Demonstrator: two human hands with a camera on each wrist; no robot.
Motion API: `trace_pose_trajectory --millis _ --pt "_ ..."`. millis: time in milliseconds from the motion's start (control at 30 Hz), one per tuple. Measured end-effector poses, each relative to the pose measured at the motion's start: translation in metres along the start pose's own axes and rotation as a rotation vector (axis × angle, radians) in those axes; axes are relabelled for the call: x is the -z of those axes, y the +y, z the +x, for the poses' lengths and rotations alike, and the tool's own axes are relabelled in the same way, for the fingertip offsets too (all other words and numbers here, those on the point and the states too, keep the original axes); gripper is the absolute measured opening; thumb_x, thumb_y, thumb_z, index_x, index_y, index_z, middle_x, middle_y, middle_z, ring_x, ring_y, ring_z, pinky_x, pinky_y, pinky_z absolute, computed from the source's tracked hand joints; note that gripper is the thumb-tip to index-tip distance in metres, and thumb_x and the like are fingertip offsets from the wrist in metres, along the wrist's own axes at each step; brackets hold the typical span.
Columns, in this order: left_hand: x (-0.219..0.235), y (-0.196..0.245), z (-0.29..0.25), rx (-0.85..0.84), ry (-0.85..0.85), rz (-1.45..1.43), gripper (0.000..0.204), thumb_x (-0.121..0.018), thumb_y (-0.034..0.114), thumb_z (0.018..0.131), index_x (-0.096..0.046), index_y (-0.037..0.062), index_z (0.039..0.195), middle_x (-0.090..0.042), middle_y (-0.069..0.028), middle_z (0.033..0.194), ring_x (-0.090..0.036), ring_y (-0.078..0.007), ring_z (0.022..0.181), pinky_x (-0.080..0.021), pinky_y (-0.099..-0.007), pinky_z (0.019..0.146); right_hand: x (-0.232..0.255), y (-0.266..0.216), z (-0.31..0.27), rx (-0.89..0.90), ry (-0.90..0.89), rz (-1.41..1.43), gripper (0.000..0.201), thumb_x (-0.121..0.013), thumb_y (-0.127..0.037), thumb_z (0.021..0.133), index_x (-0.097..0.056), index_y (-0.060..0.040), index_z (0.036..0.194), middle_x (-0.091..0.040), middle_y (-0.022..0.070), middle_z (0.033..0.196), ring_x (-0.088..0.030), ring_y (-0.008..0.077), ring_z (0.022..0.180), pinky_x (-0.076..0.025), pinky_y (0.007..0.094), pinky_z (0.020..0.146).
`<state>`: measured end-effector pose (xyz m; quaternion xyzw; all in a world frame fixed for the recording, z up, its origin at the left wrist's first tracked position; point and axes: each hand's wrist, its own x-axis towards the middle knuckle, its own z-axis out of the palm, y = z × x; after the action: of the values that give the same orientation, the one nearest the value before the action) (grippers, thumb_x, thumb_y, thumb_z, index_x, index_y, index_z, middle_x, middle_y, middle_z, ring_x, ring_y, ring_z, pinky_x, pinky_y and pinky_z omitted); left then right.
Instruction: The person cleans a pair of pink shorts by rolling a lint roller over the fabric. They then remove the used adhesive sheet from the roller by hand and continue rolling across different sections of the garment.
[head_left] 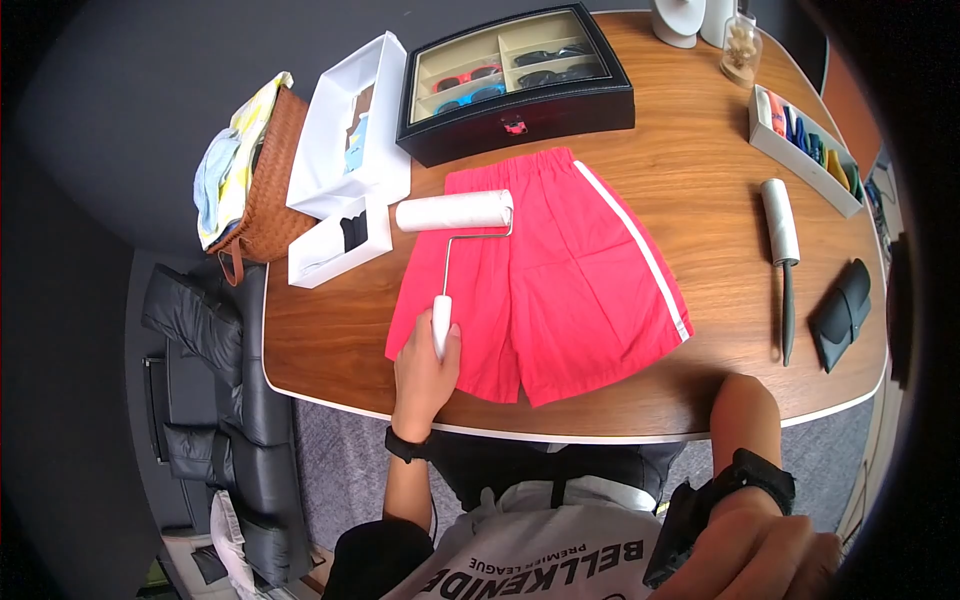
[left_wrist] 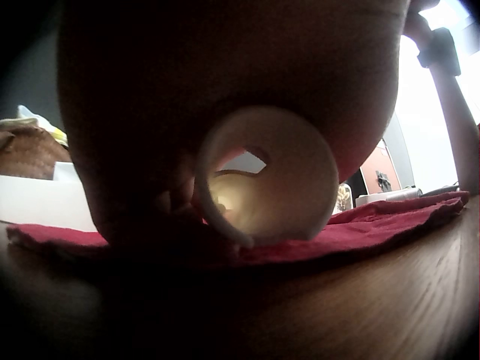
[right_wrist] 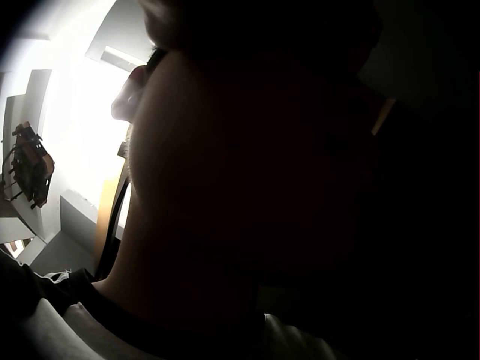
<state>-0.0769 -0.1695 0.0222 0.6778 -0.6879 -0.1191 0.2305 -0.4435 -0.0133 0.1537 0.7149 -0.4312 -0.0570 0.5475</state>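
Note:
My left hand [head_left: 424, 372] grips the white handle of a lint roller [head_left: 455, 212], whose white sticky roll lies across the upper left of a pair of red shorts [head_left: 575, 280]. The shorts are spread flat, with white stripes down the right side. In the left wrist view the handle's hollow end [left_wrist: 319, 172] faces the camera, close over the red cloth. My right hand [head_left: 750, 560] is raised near the head camera, its fingers bent and nothing visible in them; that elbow is at the table's front edge. The right wrist view is mostly dark, showing a neck and collar.
Behind the shorts stands a black glasses case [head_left: 520, 115]. To the left are a white box [head_left: 390, 170], a smaller white box [head_left: 340, 262] and a wicker basket [head_left: 275, 170]. A second lint roller [head_left: 781, 225], a black pouch [head_left: 841, 315] and a white tray [head_left: 800, 160] are at right.

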Motion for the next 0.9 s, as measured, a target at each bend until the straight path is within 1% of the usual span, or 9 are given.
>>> trace_pose_trajectory --millis 100,133,167,367,533,633,900 --pt "-0.001 0.000 0.000 0.007 -0.005 0.002 0.029 -0.060 0.019 0.096 -0.052 0.0017 0.118 -0.065 -0.0270 0.096 -0.062 -0.0494 0.088 -0.049 -0.0552 0.069 -0.001 0.001 0.003 0.005 -0.017 0.006 0.010 -0.062 0.004 0.087 -0.063 0.0021 0.077 -0.067 0.0208 0.071 -0.071 0.0286 0.070 -0.060 0.0314 0.055" --pt "-0.001 -0.001 0.000 0.007 -0.005 -0.001 0.029 -0.060 0.019 0.096 -0.052 0.0016 0.118 -0.065 -0.0270 0.096 -0.063 -0.0493 0.088 -0.049 -0.0551 0.070 -0.003 0.002 0.023 0.006 -0.022 0.008 0.010 -0.062 0.004 0.087 -0.063 0.0021 0.077 -0.067 0.0208 0.071 -0.071 0.0286 0.070 -0.060 0.0312 0.055" --pt "-0.001 -0.002 0.000 0.007 -0.006 0.000 0.029 -0.060 0.019 0.096 -0.052 0.0016 0.118 -0.065 -0.0270 0.096 -0.063 -0.0493 0.088 -0.049 -0.0551 0.070 0.000 0.001 0.007 0.007 -0.028 0.011 0.010 -0.062 0.004 0.087 -0.063 0.0021 0.077 -0.067 0.0207 0.070 -0.071 0.0285 0.070 -0.060 0.0311 0.055" --pt "0.000 0.000 -0.001 0.016 -0.010 -0.003 0.030 -0.060 0.019 0.097 -0.052 0.0018 0.120 -0.065 -0.0266 0.097 -0.063 -0.0489 0.089 -0.049 -0.0543 0.071 0.003 0.001 0.019 0.018 -0.052 0.029 0.010 -0.062 0.004 0.086 -0.064 0.0021 0.077 -0.067 0.0204 0.070 -0.071 0.0285 0.070 -0.060 0.0305 0.056" --pt "0.000 0.001 -0.002 0.008 0.001 -0.002 0.032 -0.059 0.020 0.097 -0.052 0.0019 0.122 -0.065 -0.0270 0.100 -0.063 -0.0485 0.090 -0.050 -0.0543 0.072 0.019 0.010 0.053 0.036 -0.208 -0.032 0.009 -0.062 0.007 0.085 -0.066 0.0044 0.077 -0.068 0.0194 0.071 -0.072 0.0289 0.071 -0.062 0.0284 0.061" --pt "0.001 0.002 -0.001 0.027 -0.023 0.009 0.032 -0.059 0.020 0.097 -0.052 0.0016 0.123 -0.065 -0.0271 0.100 -0.063 -0.0484 0.091 -0.049 -0.0545 0.073 0.019 0.008 0.053 0.038 -0.203 -0.067 0.008 -0.063 0.006 0.085 -0.066 0.0049 0.078 -0.069 0.0203 0.074 -0.072 0.0285 0.073 -0.062 0.0287 0.063" --pt "0.001 0.001 -0.001 0.035 -0.027 0.007 0.032 -0.060 0.019 0.097 -0.052 0.0012 0.123 -0.065 -0.0274 0.100 -0.063 -0.0487 0.091 -0.049 -0.0546 0.074 0.016 0.002 0.042 0.029 -0.170 -0.063 0.008 -0.063 0.006 0.085 -0.066 0.0046 0.078 -0.069 0.0206 0.075 -0.072 0.0283 0.074 -0.062 0.0290 0.063"
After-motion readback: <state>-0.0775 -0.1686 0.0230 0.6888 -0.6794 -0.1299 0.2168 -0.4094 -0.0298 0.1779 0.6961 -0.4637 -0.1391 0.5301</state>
